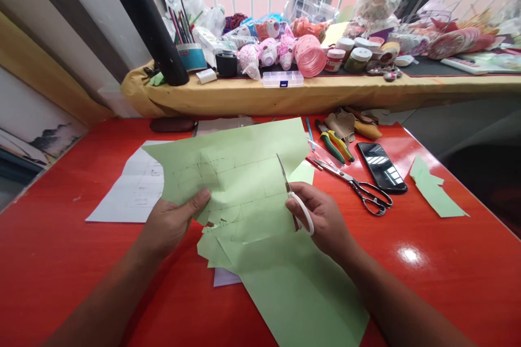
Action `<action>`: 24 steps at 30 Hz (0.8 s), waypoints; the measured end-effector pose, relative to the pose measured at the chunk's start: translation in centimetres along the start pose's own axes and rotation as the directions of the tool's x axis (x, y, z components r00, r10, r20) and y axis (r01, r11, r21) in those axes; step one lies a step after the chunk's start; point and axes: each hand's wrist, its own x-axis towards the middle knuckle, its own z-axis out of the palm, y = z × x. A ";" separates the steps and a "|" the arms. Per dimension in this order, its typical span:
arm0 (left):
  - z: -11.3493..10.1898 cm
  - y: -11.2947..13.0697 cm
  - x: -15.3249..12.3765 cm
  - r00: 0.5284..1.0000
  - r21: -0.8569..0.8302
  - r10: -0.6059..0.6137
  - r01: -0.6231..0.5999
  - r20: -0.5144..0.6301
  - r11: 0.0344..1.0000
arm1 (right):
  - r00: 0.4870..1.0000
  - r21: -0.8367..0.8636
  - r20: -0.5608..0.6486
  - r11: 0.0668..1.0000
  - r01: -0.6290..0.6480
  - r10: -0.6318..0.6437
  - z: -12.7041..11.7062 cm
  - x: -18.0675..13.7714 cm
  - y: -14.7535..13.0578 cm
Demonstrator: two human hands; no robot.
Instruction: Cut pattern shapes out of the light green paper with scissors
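My left hand [171, 219] grips the left edge of a green paper sheet [244, 173], its thumb on top. Pencil lines and curves run across the sheet, and its lower left edge is cut unevenly. In my right hand [315, 214] is a pair of white-handled scissors [306, 212], with the blade pointing up at the sheet's right part. Whether the blades are closed on the paper I cannot tell. Under the held sheet, another green sheet [309, 287] spreads toward the front edge. A scrap of white paper [226, 277] peeks out below.
White paper with drawings [126, 190] lies left on the red table [73, 260]. To the right are black-handled scissors [358, 187], pliers [336, 142], a phone [381, 167] and a green offcut [437, 190]. A black thermos [152, 32] and craft supplies line the sill [244, 95].
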 end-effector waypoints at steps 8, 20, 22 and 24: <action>-0.7 -1.1 0.1 0.997 0.012 0.040 -0.041 0.064 0.999 | 0.999 -0.030 0.034 0.999 0.042 -0.041 -0.1 0.0 -0.1; -0.5 -0.9 0.5 0.978 0.018 0.005 -0.009 0.207 1.000 | 0.999 -0.018 0.021 0.999 0.030 -0.030 -0.3 0.0 -0.1; -0.5 -0.8 0.4 0.986 0.029 0.013 -0.018 0.164 0.999 | 1.000 -0.010 0.014 1.000 0.015 -0.015 -0.2 0.1 -0.1; -0.4 -0.7 0.3 0.992 0.031 0.031 -0.035 0.124 0.999 | 1.000 -0.003 0.015 1.000 0.004 -0.004 -0.2 0.1 -0.1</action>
